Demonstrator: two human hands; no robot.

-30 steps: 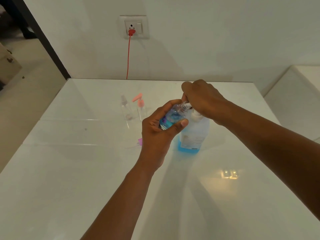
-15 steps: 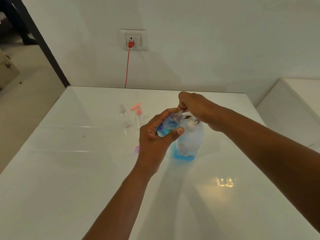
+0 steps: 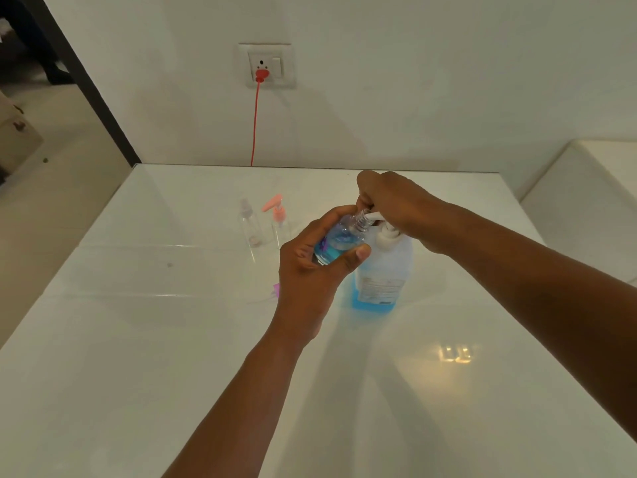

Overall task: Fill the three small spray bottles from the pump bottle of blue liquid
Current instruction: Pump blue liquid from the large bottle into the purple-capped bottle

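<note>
Spray bottle [image 3: 339,241] is gripped tilted in the left hand [image 3: 310,270], neck held against the pump bottle [image 3: 382,270] spout; right hand [image 3: 396,205] is pressed, fingers curled, on the pump.

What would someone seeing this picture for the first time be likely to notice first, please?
Probably the two hands meeting at mid-table: the left hand grips a tilted small spray bottle partly filled with blue liquid, its open neck at the nozzle of the pump bottle, whose pump head the right hand covers. Next, the red cord hanging from the wall socket, and two small bottles standing to the left.
</note>
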